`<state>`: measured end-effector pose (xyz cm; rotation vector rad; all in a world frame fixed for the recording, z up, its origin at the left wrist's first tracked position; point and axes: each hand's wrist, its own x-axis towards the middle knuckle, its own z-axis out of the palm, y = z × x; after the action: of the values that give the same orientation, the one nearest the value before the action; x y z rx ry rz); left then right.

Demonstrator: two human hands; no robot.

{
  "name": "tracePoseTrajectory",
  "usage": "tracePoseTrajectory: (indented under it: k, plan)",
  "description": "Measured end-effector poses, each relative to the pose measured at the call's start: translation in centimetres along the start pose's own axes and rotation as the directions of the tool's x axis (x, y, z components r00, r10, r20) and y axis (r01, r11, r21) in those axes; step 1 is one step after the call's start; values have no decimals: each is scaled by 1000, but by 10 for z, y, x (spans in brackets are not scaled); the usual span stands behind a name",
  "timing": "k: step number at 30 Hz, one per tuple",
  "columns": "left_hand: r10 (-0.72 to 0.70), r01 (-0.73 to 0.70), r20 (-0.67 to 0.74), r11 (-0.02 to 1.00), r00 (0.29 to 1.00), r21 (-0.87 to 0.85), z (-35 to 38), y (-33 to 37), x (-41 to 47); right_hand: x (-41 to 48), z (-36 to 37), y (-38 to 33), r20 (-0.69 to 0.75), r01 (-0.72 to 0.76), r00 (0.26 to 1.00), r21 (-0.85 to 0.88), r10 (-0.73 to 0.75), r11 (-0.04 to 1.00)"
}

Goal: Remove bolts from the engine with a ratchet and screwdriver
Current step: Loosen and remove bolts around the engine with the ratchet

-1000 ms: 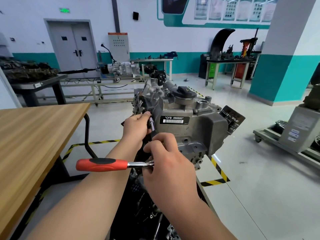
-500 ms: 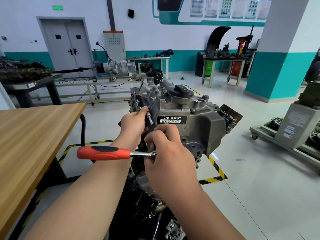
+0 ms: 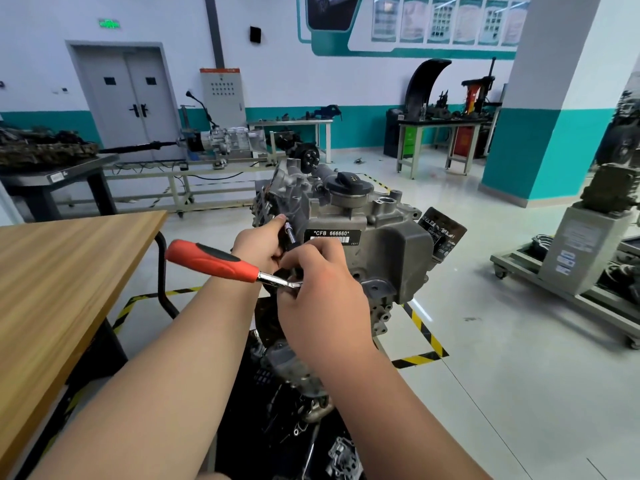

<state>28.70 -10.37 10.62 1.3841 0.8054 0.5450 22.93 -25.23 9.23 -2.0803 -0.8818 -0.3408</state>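
Bolt seemingly not out: left hand (image 3: 259, 247) pinches chrome extension (image 3: 290, 235) at grey cast engine (image 3: 381, 261); right hand (image 3: 322, 299) curls round red-handled ratchet (image 3: 211, 259), handle at 10 o'clock.

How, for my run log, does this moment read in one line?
left hand: pinches extension bar at engine | right hand: grips ratchet at head

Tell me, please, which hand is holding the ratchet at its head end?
The right hand, curled round the metal head end of the ratchet; the left hand instead pinches the extension bar at the engine.
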Motion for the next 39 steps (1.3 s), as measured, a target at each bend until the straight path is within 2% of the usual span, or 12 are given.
tracePoseTrajectory:
  k: [3,7,9,12,15,17,23,29,32,34,36,39]
  plan:
    - [-41,45,35,993,999,-110,3,2,7,-4,4,4,12,-57,998,114,56,992]
    - [-43,50,77,995,996,-83,4,2,17,-5,11,7,114,-192,981,395,160,899]
    - [-17,23,91,997,996,-73,4,-3,20,-4,16,4,182,-275,961,565,208,778]
    - [-80,88,77,990,994,-106,7,-4,21,-3,17,-2,249,-373,924,749,290,548]
    - [-72,75,34,993,997,-88,10,1,25,-5,16,-5,268,-397,896,841,353,369]
    - [-79,81,25,991,997,-103,13,1,26,-7,16,-7,271,-400,878,868,394,295]
    - [-79,74,-46,992,996,-101,16,-2,27,-27,7,5,235,-370,868,894,437,253]
    - [-93,92,2,982,996,-163,13,-6,24,-31,-18,34,190,-357,881,867,433,347]
    - [-7,-29,-149,971,989,-239,12,-4,8,-33,-29,49,179,-338,897,866,405,368]
    - [127,-173,-218,963,968,-205,17,-4,-5,-36,-36,59,165,-323,905,866,391,382]
    - [268,-287,-123,942,956,-173,30,-3,-23,-38,-45,69,130,-289,913,876,387,387]
    - [314,-289,122,939,942,-187,55,1,-51,-39,-61,87,61,-230,911,895,407,382]
